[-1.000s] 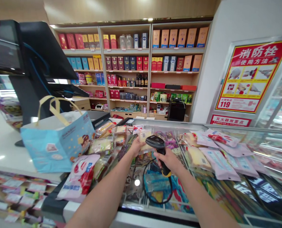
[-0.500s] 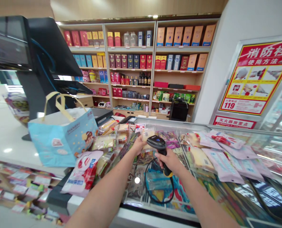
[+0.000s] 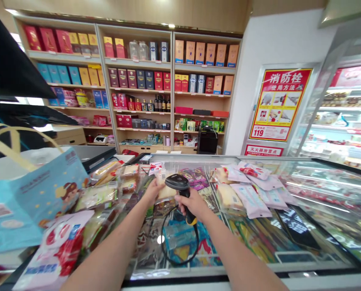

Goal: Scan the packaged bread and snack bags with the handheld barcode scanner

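Note:
My right hand (image 3: 193, 204) grips the pistol handle of a black handheld barcode scanner (image 3: 179, 184), which has a yellow collar at its base. Its head points at a clear-wrapped food packet (image 3: 166, 190) with a barcode label. My left hand (image 3: 152, 192) holds that packet by its edge, and the packet's far part is partly hidden behind the scanner head. A black coiled scanner cable (image 3: 173, 242) hangs from the handle down over the glass. Several wrapped snack packs (image 3: 97, 196) lie left of my left hand.
Pale pink packs (image 3: 250, 200) lie on the glass freezer top (image 3: 317, 190). A blue paper gift bag (image 3: 43, 198) stands at the left, under a black till screen (image 3: 7, 56). Wooden shelves of boxed liquor (image 3: 138, 81) fill the back. A lit refrigerated case (image 3: 344, 121) stands at the right.
My view has swung left and tilted, so the shelves and bag shift left in the picture. Both hands stay close together, still holding the scanner and packet.

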Available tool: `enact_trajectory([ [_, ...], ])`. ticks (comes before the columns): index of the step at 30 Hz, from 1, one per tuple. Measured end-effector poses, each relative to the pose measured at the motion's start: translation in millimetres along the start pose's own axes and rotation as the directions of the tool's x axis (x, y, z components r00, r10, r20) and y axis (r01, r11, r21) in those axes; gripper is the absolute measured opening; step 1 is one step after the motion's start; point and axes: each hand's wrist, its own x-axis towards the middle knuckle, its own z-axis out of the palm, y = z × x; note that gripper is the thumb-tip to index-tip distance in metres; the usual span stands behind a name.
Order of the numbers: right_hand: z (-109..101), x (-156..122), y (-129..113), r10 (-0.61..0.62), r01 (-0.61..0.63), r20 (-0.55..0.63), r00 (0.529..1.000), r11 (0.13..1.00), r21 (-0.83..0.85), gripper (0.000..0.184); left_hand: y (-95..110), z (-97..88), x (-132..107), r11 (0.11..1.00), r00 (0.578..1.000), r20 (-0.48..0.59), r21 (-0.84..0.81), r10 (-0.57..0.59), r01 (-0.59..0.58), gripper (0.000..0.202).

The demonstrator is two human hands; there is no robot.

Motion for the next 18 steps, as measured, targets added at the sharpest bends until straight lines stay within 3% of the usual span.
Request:
enact_trajectory([
  [4, -10, -1, -12, 0.03, -0.023, -0.07, 0.997, 0.995, 0.1, 0.034, 2, 7.2, 3, 0.999, 0.993, -0.113, 0.018, -0.025, 0.028, 0.033],
  [7, -29, -9, -24, 0.042, -0.024, -0.124, 0.991, 0.99, 0.141, 0.037, 2, 34.2, 7, 0.997, 0.987, -0.145, 0.011, -0.07, 0.072, 0.026],
  [10, -57, -23, -34, 0.018, 0.012, -0.206, 0.978, 0.989, 0.146, 0.039, -4, 82.9, 8, 0.995, 0.99, -0.101, 0.008, -0.101, 0.102, 0.027],
  [15, -111, -58, -47, -0.055, 0.107, -0.362, 0.931, 0.986, 0.125, 0.04, -29, 188.4, 8, 0.994, 0.998, 0.04, 0.101, -0.037, 0.033, 0.03],
  [18, -140, -80, -54, -0.07, 0.134, -0.451, 0.89, 0.985, 0.112, 0.04, -49, 248.2, 7, 0.972, 1.0, 0.007, 0.235, 0.024, -0.025, 0.035],
])
